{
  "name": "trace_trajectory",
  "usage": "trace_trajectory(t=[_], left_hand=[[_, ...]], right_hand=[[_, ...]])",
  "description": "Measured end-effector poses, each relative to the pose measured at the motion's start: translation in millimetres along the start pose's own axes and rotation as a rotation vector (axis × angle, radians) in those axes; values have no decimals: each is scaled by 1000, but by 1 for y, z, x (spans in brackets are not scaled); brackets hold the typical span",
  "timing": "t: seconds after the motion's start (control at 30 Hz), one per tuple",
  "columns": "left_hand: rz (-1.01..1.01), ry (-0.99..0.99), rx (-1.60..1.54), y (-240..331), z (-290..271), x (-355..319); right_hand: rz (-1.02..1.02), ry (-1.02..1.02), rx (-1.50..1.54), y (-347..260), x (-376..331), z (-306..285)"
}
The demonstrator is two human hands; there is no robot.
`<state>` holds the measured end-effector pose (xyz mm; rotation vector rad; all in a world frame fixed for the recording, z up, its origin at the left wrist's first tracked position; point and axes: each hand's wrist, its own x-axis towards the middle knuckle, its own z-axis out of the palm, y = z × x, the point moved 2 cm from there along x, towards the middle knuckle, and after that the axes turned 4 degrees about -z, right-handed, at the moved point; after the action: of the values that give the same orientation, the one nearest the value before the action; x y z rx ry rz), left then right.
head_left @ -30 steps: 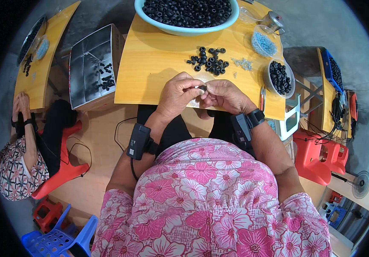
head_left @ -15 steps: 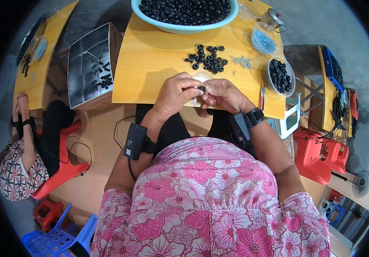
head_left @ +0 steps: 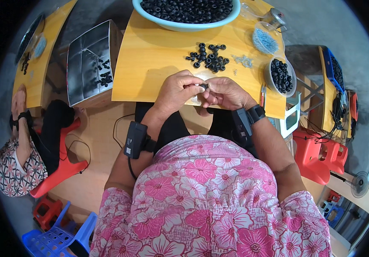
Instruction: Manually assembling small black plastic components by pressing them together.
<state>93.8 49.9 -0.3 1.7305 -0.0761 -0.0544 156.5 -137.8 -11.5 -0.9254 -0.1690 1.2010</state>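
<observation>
Yellow wooden table: spans the area beyond the hands; both work above its near edge. Cardboard box with black lining: well to the left of the hands, past the table's side, loose black pieces inside. Light-blue basin: far ahead of the hands, heaped with black ring-like parts. Left hand and right hand: together, fingertips meeting, thumbs and fingers pinched on one small black part. Clear tub: right of the right hand, black parts within. Second tub: farther ahead on that side, light-blue bits within. Metal mug: beyond that tub. Red-handled tool: just right of the right hand. Loose black rings: group ahead of the fingertips. Small black part: between the two hands' fingertips, partly hidden. Tiny pale pieces: scattered ahead of the right hand.
</observation>
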Motion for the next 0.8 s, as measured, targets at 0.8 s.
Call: trace_trajectory(t=[0.8], left_hand=[[34,-8,75,1,4,-1]], right_hand=[[-165,212,-423,-2,-5,24]])
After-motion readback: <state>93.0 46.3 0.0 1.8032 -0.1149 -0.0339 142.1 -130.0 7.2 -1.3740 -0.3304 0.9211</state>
